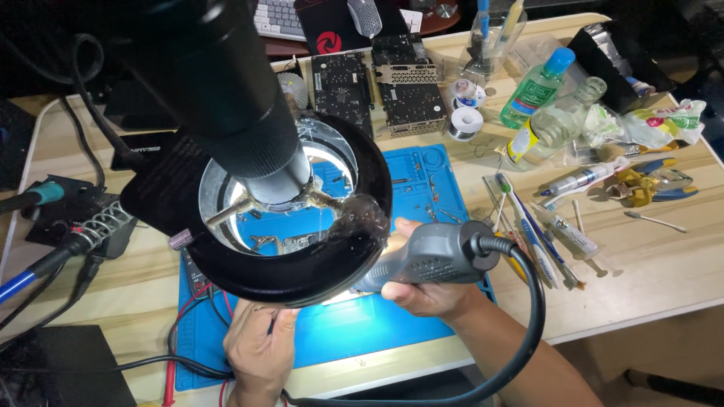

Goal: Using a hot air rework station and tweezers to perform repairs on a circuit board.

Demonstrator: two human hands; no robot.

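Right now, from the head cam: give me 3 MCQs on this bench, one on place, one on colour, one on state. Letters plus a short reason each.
1. Where do the two graphics cards lie?
A. On the blue work mat
B. On the wooden bench beyond the mat
C. Under the ring light

2. What colour is the cap of the clear green bottle?
A. Red
B. Blue
C. Black

3. What does the right hand hold?
A. Nothing, it lies flat
B. Yellow-handled pliers
C. A grey hot-air handpiece

Answers:
1 B: the cards sit on bare wood past the far edge of the blue work mat.
2 B: the cap is light blue.
3 C: the fingers wrap the grey hot-air handpiece, its black hose trailing off; the left hand rests at the mat's near edge, grip unclear.
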